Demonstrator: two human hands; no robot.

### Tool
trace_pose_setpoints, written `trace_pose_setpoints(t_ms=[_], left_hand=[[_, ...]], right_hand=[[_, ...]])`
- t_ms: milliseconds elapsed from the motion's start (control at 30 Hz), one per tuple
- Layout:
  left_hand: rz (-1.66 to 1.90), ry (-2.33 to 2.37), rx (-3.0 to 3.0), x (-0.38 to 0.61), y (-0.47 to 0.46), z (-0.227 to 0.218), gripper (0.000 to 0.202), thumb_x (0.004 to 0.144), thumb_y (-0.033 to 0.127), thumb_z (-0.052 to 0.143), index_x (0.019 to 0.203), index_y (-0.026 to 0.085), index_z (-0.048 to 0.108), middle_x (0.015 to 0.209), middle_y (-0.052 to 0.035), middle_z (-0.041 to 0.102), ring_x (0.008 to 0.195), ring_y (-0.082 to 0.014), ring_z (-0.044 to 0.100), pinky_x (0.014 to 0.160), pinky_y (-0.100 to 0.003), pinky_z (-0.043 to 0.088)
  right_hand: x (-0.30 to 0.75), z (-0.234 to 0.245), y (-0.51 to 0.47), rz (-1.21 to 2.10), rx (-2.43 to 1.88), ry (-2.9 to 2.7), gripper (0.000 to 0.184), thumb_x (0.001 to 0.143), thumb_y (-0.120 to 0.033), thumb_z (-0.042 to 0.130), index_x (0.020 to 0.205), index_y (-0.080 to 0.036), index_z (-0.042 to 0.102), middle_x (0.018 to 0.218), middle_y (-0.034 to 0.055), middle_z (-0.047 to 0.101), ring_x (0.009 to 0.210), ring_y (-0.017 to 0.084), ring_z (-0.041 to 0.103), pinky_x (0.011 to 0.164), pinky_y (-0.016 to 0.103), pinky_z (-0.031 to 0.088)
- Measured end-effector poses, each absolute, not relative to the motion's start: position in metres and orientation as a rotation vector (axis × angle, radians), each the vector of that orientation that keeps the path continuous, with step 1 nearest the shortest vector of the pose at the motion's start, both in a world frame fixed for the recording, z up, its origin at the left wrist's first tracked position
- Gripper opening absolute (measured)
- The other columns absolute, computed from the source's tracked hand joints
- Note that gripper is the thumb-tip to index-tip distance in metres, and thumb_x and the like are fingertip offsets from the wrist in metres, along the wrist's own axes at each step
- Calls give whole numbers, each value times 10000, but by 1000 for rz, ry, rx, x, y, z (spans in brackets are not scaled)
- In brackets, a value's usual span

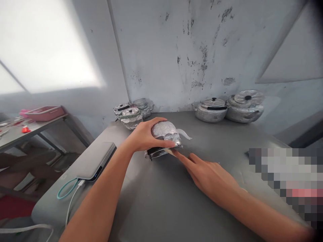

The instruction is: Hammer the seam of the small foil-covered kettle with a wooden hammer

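My left hand [145, 135] is closed over a small silver foil-covered pot [164, 129], fingers behind it and thumb along its near side. The pot is tipped on its side above the grey table, and a dark band shows under my palm. A curved silvery strip [185, 134] sticks out to its right. At the pot's near lower edge, a thin pale strip [169, 152] meets the tip of my right hand [202, 168]. The index finger stretches along that strip while the other fingers curl beneath, partly hidden.
Several silver pots [131, 116] stand at the back left, and two lidded ones [211, 110] at the back right against the stained wall. A power bank [97, 160] with cables lies at the left table edge. A side table holds a pink basket [45, 113].
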State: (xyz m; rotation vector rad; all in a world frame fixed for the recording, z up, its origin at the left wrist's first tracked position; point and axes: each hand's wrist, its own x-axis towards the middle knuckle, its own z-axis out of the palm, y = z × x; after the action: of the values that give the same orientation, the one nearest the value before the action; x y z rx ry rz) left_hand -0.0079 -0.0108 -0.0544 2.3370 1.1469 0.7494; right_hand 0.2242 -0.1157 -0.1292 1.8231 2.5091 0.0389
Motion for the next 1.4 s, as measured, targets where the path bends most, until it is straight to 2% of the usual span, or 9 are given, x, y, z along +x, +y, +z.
trace_pose_setpoints(t_ms=[167,400,767,900,1100,1400], left_hand=[[758,1132,2319,-10,-10,-56,875,622,694,805,1388,355,553,1305,-37,640,1153,-331,606,897,-425,528],[762,1105,2297,-9,-10,-56,866,626,684,807,1384,344,562,1297,-44,647,1146,-332,616,904,-427,527],[780,1095,2309,-9,-12,-55,863,627,716,792,1372,343,565,1296,-39,647,1148,-323,612,912,-429,519],[800,1082,2315,-9,-12,-54,861,627,702,796,1369,326,575,1298,-50,646,1154,-327,609,909,-426,517],[788,1076,2303,-9,-13,-53,843,637,677,804,1368,327,573,1286,-45,656,1143,-321,619,907,-419,522],[787,1091,2302,-9,-14,-51,862,634,701,791,1377,322,570,1331,-50,633,1178,-333,601,914,-408,516]], right_hand=[[221,-126,-117,8,1845,2524,861,912,-30,361,1614,-410,39,987,8,620,580,157,596,521,298,162],[223,-126,-118,41,1885,2568,861,925,-48,354,1606,-443,5,929,-5,595,540,151,579,526,288,193],[217,-128,-117,-7,1898,2562,830,924,-53,370,1603,-444,98,936,-4,619,563,153,609,519,279,204],[216,-125,-117,-29,1863,2569,851,901,-35,370,1609,-419,95,960,8,630,575,158,620,517,278,216],[216,-126,-115,17,1864,2589,820,936,-67,342,1609,-432,48,937,5,627,551,161,614,513,288,177],[216,-129,-114,-55,1894,2531,824,945,-76,356,1607,-458,48,913,-1,639,570,181,636,511,285,206]])
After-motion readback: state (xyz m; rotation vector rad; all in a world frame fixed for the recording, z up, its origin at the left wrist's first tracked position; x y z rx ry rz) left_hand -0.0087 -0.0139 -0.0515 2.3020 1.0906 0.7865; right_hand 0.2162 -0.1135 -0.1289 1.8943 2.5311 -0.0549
